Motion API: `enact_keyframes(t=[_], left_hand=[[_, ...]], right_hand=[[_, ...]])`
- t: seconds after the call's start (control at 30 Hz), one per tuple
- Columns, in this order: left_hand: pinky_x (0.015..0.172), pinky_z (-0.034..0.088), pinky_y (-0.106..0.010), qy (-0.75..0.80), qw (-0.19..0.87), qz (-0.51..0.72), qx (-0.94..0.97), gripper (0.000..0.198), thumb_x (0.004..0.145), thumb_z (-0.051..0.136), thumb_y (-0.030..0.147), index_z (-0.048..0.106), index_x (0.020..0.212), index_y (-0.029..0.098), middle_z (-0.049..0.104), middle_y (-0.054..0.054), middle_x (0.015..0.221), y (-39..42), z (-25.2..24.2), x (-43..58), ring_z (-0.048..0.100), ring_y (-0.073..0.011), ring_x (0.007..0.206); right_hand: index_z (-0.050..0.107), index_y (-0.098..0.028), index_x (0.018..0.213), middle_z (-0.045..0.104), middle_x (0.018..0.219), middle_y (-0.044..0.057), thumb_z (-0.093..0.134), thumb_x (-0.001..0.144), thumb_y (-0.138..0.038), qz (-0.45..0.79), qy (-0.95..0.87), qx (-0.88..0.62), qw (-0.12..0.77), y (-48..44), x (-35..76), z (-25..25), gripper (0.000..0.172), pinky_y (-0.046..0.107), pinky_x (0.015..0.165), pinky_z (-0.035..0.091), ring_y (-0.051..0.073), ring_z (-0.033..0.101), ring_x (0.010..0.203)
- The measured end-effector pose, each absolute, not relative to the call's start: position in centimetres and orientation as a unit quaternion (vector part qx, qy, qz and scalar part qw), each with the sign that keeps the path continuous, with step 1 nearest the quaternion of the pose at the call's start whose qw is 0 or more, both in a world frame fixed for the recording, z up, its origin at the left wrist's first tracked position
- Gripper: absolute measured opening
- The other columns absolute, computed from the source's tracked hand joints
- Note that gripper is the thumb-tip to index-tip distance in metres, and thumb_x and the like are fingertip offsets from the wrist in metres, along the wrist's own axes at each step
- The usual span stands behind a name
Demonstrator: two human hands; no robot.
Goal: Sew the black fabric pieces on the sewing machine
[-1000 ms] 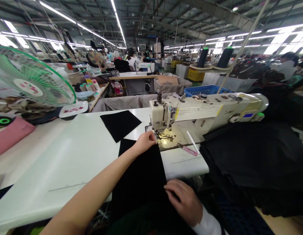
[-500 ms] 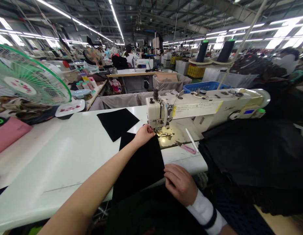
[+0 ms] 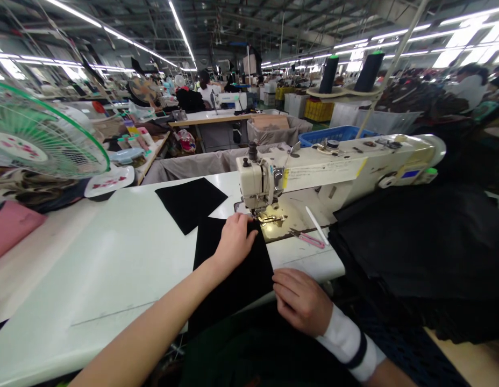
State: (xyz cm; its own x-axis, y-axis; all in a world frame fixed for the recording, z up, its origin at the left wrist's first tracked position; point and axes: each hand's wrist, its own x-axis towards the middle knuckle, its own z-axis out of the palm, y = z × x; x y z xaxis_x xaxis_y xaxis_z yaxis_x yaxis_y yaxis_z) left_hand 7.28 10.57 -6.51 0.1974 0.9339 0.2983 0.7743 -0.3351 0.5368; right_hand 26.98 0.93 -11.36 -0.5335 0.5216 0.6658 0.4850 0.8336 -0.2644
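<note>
The bare left forearm (image 3: 164,317) stretches diagonally forward from the lower left, its left hand (image 3: 235,242) palm down, fingers bent ahead and thumb set apart. Nearer the body, the right hand (image 3: 301,301) points leftward, back up, its fingers curled together toward the thumb; 1 white fabric wristband (image 3: 344,334) with a dark stripe circles its wrist.

Flat black fabric panel (image 3: 249,271), straight-edged, on a smooth white tabletop (image 3: 144,263), far corner at a cream metal sewing machine (image 3: 326,169), near end overhanging
</note>
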Motion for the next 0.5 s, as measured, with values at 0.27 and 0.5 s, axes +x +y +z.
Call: enact_keyframes(t=[0.27,0.5], left_hand=[[0.102,0.051,-0.045,0.295,0.071,0.148,0.941,0.042,0.086,0.048,0.005,0.059,0.125,0.014,0.062,-0.015,0.126,2.1,-7.6,5.3,0.056,-0.0289,0.121],[0.1,0.053,-0.047,0.29,0.029,0.148,0.945,0.037,0.092,0.046,0.011,0.061,0.125,0.014,0.064,-0.015,0.123,6.7,-8.0,4.4,0.058,-0.0278,0.118]], right_hand=[[0.067,-0.015,0.097,0.069,0.101,0.013,0.048,0.088,-0.009,0.022,-0.871,-0.319,0.373,2.8,26.2,-10.9,0.022,0.04,0.088,0.056,0.025,0.064,0.1],[0.067,-0.017,0.083,0.065,0.094,0.008,0.057,0.084,-0.01,0.0,-0.877,-0.358,0.32,6.3,25.4,-10.1,0.012,0.038,0.084,0.049,0.024,0.057,0.096]])
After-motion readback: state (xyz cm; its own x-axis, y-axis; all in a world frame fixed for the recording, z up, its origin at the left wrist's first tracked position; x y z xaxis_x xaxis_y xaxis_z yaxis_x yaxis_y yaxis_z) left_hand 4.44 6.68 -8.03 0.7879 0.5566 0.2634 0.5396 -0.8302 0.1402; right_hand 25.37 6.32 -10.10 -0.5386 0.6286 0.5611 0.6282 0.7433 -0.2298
